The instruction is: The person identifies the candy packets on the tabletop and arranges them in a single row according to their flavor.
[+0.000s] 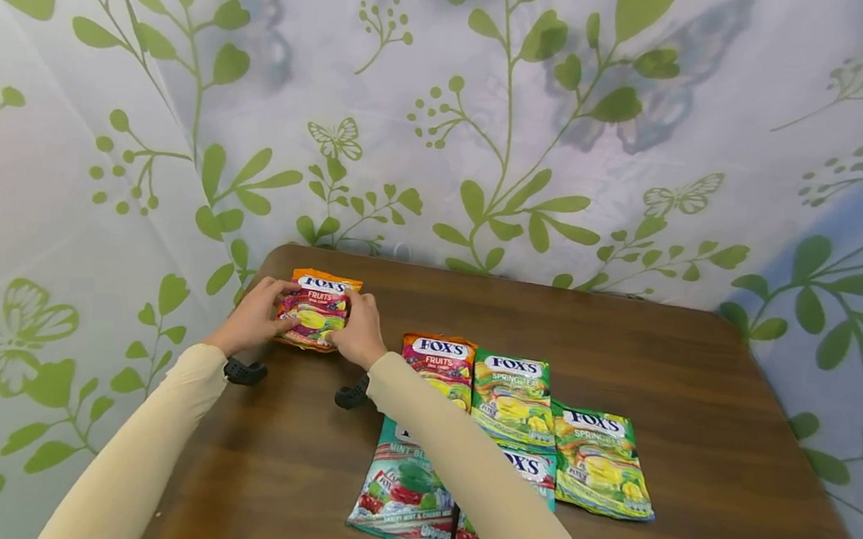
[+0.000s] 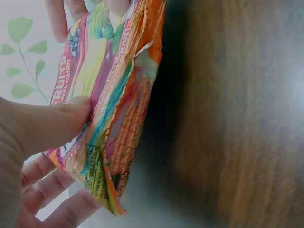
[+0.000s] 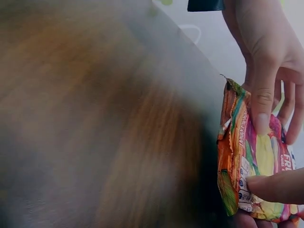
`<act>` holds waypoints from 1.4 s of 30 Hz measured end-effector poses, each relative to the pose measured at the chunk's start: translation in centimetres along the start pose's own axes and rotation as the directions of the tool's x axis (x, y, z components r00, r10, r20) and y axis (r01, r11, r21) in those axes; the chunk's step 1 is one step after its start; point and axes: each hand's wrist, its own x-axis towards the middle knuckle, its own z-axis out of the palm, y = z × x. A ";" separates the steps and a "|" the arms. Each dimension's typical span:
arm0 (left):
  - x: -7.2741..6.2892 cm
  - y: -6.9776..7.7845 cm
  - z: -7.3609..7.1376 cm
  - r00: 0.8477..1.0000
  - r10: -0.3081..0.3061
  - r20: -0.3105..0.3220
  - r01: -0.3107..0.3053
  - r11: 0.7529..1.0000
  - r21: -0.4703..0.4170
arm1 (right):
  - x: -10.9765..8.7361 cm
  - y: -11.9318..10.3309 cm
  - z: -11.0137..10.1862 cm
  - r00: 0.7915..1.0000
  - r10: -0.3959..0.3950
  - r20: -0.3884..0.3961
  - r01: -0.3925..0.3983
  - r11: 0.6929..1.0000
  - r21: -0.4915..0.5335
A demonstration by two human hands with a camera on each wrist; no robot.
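Observation:
Both hands hold an orange and purple Fox's Fruits candy bag over the far left part of the table. My left hand grips its left side, with the thumb on the printed front and the fingers behind, as the left wrist view shows. On the opposite side, my right hand pinches the bag, its thumb pressed on the front near the bottom edge. In the right wrist view the bag is tilted, its lower seam toward the camera. Whether it touches the table is unclear.
Right of the hands lie another Fox's Fruits bag, two green Spring Tea bags and teal mint bags, one partly hidden by the right sleeve. The brown table meets a leaf-patterned curtain behind.

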 end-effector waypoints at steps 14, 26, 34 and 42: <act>1.6 -2.3 -0.1 0.996 -0.086 -0.035 0.085 0.996 -0.020 | 3.6 -0.5 1.2 1.000 -0.027 -0.012 0.027 1.000 0.014; 2.3 -1.7 0.1 0.989 -0.129 -0.069 0.130 0.992 0.002 | 4.7 -0.3 1.7 1.000 -0.003 0.014 0.003 1.000 -0.029; 2.2 -1.7 0.2 0.986 -0.157 -0.059 0.157 0.988 0.002 | 4.4 -0.4 1.7 1.000 -0.017 0.026 0.018 0.999 -0.046; 2.3 -2.2 0.4 0.986 -0.163 -0.047 0.162 0.987 -0.007 | 4.4 -0.1 2.0 0.999 -0.016 0.041 0.019 0.998 -0.055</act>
